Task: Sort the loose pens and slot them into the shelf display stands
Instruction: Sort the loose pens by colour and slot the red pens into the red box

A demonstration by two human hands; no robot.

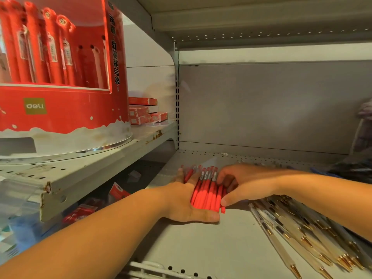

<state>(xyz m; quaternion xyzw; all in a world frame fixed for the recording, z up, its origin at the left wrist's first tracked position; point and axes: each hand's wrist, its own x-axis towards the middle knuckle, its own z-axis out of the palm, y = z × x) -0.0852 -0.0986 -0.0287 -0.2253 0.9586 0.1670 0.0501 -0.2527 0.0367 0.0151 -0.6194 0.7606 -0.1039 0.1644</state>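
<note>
A bundle of about eight red pens [208,191] lies on the grey shelf [201,238], left hand [187,200] flat beneath it with fingers spread, right hand [241,185] pinching its side. Roughly a dozen clear gold-tipped pens [298,234] lie right of the bundle. One red display stand [60,77] sits up left; bare shelf stretches behind the bundle.

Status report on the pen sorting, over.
Left hand flat under red pens, right hand pinching the bundle. Red display stand on upper shelf, not reached. Clear gold-tipped pens loose at right.
</note>
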